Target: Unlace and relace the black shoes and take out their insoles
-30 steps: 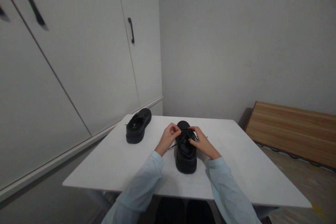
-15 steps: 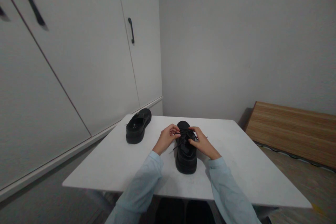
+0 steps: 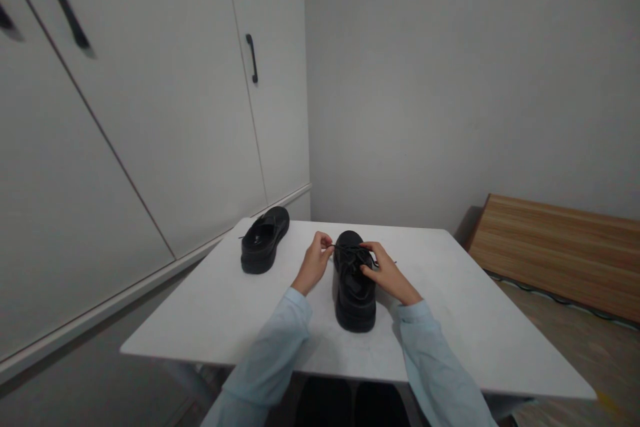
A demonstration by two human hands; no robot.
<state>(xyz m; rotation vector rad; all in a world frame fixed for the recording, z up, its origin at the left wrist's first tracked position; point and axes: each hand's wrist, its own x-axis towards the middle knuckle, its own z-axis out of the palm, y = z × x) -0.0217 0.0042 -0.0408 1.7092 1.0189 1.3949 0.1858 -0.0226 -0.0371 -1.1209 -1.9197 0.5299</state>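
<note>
A black lace-up shoe stands on the white table in front of me, its toe pointing away. Just left of its toe end, my left hand pinches a black shoelace that runs across to the shoe's lacing. My right hand rests at the shoe's right side, thumb over the tongue area and fingers by the laces. Its fingers are bent around the lacing there, and the exact piece they grip is partly hidden. One loose lace end sticks out beyond the right hand.
A second black shoe stands at the table's far left corner. White cabinets with dark handles line the left side. A grey wall is behind, and a wood-grain panel stands low on the right.
My left hand has moved left and slightly away from me, off the shoe, drawing a lace out to the side. My right hand has stayed nearly in place.
</note>
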